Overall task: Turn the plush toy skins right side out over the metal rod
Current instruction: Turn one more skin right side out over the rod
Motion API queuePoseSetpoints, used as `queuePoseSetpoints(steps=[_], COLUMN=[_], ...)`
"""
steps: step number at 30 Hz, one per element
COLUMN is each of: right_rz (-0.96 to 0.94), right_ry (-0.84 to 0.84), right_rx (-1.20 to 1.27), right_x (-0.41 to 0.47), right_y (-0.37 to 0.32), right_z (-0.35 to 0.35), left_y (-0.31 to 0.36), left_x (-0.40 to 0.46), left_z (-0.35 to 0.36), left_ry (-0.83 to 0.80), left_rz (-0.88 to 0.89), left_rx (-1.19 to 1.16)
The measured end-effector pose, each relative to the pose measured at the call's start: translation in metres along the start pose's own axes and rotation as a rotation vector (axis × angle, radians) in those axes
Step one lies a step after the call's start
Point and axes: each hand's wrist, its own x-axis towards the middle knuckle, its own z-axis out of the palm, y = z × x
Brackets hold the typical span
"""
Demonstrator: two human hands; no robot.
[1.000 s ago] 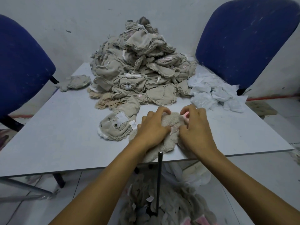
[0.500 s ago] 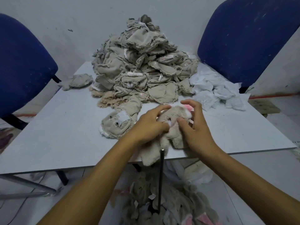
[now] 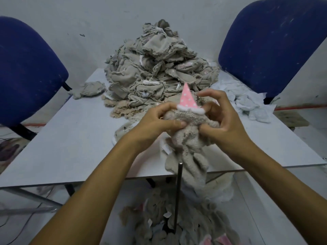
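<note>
Both hands are working a fuzzy beige plush toy skin (image 3: 190,137) held up over the near edge of the pale grey surface (image 3: 70,138), just above the thin upright metal rod (image 3: 178,191). The left hand (image 3: 155,122) is pinching the skin's upper left side in a narrow grip, and the right hand (image 3: 223,121) is gripping its right side, likely so the fabric can be teased out where the pink polka-dot cone hat (image 3: 188,98) is poking up. Whether the rod's top is touching the skin is hard to tell. The hanging fabric is hiding part of the rod, and its base is lost among the beige skins piled on the floor (image 3: 185,227). The tall heap of inside-out beige skins (image 3: 155,71) is waiting at the far side.
</note>
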Motion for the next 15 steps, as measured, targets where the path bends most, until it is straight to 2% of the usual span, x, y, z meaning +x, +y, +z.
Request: queuePoseSetpoints(steps=[3, 5, 7, 9, 11, 12, 14, 15], right_rz=[-0.080, -0.187, -0.198, -0.181, -0.314, -0.322, -0.209, -0.217], right_ry=[0.246, 0.314, 0.237, 0.247, 0.302, 0.262, 0.154, 0.153], right_rx=[-0.104, -0.313, -0.511, -0.521, -0.641, -0.712, -0.699, -0.685], right_x=[0.003, 0.005, 0.005, 0.005, 0.006, 0.006, 0.005, 0.004], right_y=[-0.003, -0.004, -0.003, -0.003, -0.004, -0.002, 0.001, 0.001], right_z=[0.001, 0.001, -0.001, -0.002, -0.003, -0.004, -0.004, -0.005], left_y=[0.005, 0.013, 0.019, 0.021, 0.025, 0.025, 0.025, 0.025], left_x=[0.000, 0.001, 0.000, -0.002, -0.001, -0.001, -0.004, -0.005], left_z=[0.010, 0.015, 0.017, 0.017, 0.015, 0.014, 0.018, 0.021], left_ry=[0.287, 0.375, 0.353, 0.404, 0.398, 0.362, 0.370, 0.406], left_rz=[0.263, 0.390, 0.433, 0.492, 0.467, 0.427, 0.404, 0.422], left_rx=[0.331, 0.411, 0.495, 0.615, 0.598, 0.560, 0.528, 0.521])
